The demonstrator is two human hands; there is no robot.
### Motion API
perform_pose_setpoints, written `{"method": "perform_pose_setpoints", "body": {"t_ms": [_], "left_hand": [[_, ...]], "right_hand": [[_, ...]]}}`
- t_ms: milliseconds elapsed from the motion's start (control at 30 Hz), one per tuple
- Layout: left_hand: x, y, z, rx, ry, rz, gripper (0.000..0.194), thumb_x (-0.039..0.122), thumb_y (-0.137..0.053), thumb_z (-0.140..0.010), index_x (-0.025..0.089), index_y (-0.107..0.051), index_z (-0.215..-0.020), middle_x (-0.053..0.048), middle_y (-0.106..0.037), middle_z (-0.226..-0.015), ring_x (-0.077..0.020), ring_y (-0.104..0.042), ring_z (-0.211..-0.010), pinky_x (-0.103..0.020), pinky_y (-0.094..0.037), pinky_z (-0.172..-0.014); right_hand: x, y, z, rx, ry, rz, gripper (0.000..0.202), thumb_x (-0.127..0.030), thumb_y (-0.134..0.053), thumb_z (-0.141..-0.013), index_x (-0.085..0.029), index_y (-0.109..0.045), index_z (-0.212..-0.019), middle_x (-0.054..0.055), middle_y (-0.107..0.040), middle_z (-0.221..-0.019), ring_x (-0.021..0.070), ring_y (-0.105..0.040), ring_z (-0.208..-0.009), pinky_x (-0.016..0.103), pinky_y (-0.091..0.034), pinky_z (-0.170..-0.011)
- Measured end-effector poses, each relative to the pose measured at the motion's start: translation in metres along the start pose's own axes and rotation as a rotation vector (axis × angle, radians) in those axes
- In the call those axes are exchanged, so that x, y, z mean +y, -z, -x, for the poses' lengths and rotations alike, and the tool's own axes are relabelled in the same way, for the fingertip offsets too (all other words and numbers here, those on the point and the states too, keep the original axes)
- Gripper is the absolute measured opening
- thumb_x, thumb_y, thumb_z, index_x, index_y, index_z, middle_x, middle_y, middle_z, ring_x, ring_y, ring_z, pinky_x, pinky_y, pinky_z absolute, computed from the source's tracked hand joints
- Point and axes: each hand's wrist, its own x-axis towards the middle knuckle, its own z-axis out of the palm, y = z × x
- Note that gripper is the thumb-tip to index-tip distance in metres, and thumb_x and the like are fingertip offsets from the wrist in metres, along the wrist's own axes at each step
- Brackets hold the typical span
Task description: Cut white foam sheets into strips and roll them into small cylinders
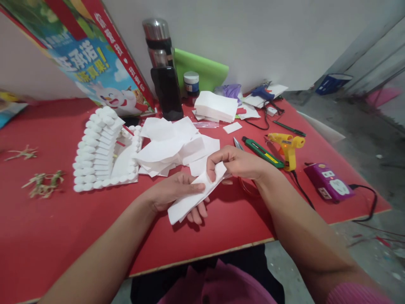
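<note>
A single head-worn camera looks forward and down from just above the person's chest, close over the red counter (47, 236), facing the white wall behind it. The floor at far right is blurred, probably from wide-angle stretch at the edge.

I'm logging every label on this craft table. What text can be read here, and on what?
"承诺!": large yellow characters on the poster leaning on the wall.
"真果!": smaller yellow characters below them on the poster.
White characters on the poster's red edge: too blurred to read.
Jar label, utility knife and power strip markings: too small to read.
</note>
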Motion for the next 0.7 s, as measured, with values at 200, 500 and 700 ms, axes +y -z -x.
{"method": "perform_pose_setpoints", "body": {"t_ms": [200,500,700], "left_hand": [[-0.003,0.000,0.000,-0.014,-0.002,0.042,0.026,0.032,-0.076,-0.091,0.007,-0.078,-0.096,-0.023,-0.081,-0.088,-0.0250,-0.079,-0.063,-0.026,-0.062,-0.053],[-0.001,-0.002,-0.004,0.201,-0.158,0.149,0.025,0.018,-0.087,-0.078,0.006,-0.079,-0.099,-0.022,-0.081,-0.095,-0.0282,-0.081,-0.076,-0.034,-0.068,-0.068],[0.000,-0.005,-0.005,0.241,-0.171,0.124,0.021,0.017,-0.085,-0.081,0.007,-0.078,-0.098,-0.021,-0.082,-0.089,-0.0266,-0.081,-0.075,-0.031,-0.067,-0.067]], "right_hand": [[0.002,0.012,0.004,0.027,0.046,0.199,0.024,-0.011,-0.054,-0.067,-0.017,-0.076,-0.072,-0.003,-0.057,-0.056,0.0102,-0.046,-0.052,0.023,-0.036,-0.051],[0.013,0.018,-0.010,0.538,0.219,0.034,0.031,-0.046,-0.073,-0.087,-0.020,-0.072,-0.104,0.005,-0.071,-0.096,0.0148,-0.061,-0.077,0.025,-0.048,-0.062],[0.013,-0.007,-0.020,0.523,0.050,-0.005,0.058,-0.048,-0.091,-0.070,-0.020,-0.067,-0.114,0.003,-0.070,-0.088,0.0166,-0.062,-0.075,0.027,-0.051,-0.060]]}}
